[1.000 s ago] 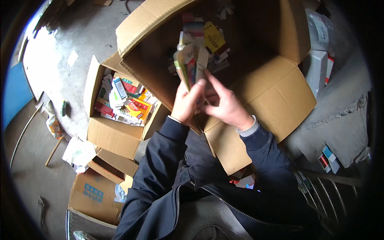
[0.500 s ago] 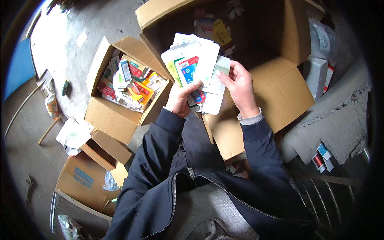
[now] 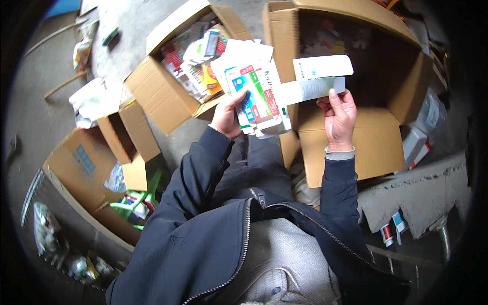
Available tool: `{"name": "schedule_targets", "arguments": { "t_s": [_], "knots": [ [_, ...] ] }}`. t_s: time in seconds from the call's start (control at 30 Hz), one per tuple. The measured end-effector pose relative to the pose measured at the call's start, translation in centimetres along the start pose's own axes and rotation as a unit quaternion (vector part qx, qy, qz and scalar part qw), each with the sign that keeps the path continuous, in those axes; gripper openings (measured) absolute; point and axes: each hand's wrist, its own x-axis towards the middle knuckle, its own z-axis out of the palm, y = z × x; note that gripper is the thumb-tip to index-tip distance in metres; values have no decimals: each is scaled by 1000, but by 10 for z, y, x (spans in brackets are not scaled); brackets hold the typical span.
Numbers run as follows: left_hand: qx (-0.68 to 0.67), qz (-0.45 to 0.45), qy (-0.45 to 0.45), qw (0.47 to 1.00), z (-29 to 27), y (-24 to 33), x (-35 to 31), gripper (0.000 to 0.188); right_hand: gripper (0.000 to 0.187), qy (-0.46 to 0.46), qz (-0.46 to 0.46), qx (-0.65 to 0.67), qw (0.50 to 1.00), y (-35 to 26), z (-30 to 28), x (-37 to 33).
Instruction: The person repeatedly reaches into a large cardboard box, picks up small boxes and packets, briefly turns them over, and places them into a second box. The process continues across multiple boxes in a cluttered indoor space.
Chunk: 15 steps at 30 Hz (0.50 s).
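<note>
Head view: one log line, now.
left hand: holding flat cartons | right hand: holding pale carton | box of cartons: open | large box: open

Flat cartons (image 3: 263,94) I've got: thin paperbd, smooth, semi-gloss. Boxes (image 3: 363,145): matt corrug. cardbd. My jacket (image 3: 203,239): matt cloth w/ metal zip (image 3: 247,223). Bag (image 3: 431,112): glossy plastic. Slab (image 3: 417,195): rough, matt.

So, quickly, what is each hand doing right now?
Left hand: closed, holding a stack of flattened cartons.
Right hand: closed, pinching a pale flattened carton between thumb and fingers.
</note>
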Motion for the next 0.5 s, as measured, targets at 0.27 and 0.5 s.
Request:
{"name": "schedule_targets", "arguments": {
  "t_s": [0.27, 0.5],
  "knots": [
    [-14, 78, 29, 996, -85, 51, -66, 45, 27, -146, 106, -91, 979, 53, 114, 0],
    [7, 135, 62, 989, -121, 41, -85, 48, 40, -309, 47, -404, 860, 119, 165, -41]
  ]
}}
